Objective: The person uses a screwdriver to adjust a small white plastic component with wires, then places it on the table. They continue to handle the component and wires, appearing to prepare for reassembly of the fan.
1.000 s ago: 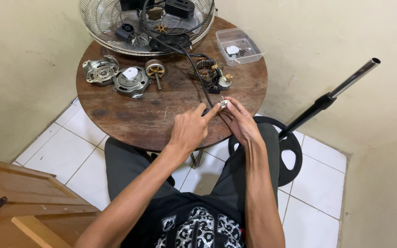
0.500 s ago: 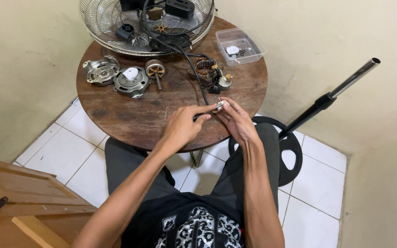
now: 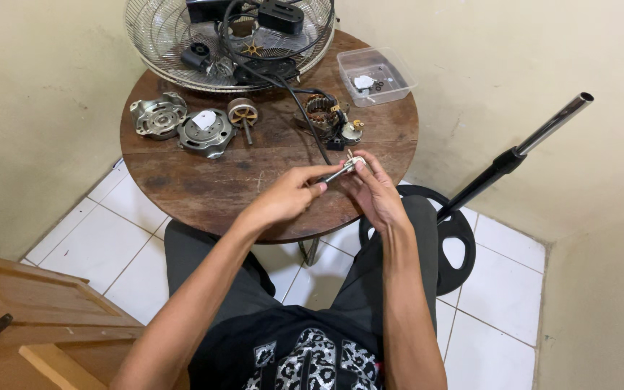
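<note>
**A:** Head view is showing a fan motor lying in pieces across the round wooden counter [image 3: 204,188]. Starting at the left, what is sitting there?

**B:** Two grey metal motor housing halves [image 3: 182,124] are lying side by side, well apart from the hands. Just right of them a rotor with its shaft [image 3: 243,115] is resting on the wood. Behind, a wire fan guard [image 3: 160,43] is holding a black cable and some dark parts.

**A:** And the hands?

**B:** The left hand [image 3: 287,196] is closing its grip on the dark end of a small metal pin-like part [image 3: 341,170], pinching it between thumb and fingertips. The right hand [image 3: 375,189] is gripping the same part at its bright end, fingers curled round it. The part is hanging in the air above the near edge of the counter, touching nothing else.

**A:** Further right?

**B:** A copper-wound stator with wires [image 3: 326,115] is lying just beyond the hands, and a clear plastic tray [image 3: 399,76] is holding small loose bits. A black stand base [image 3: 460,245] and its pole are sitting on the tiled floor.

**A:** How far along does it look?

**B:** I'd judge the motor fully apart and nothing rejoined; only this small part is being handled, so most of the work seems to be remaining.
</note>
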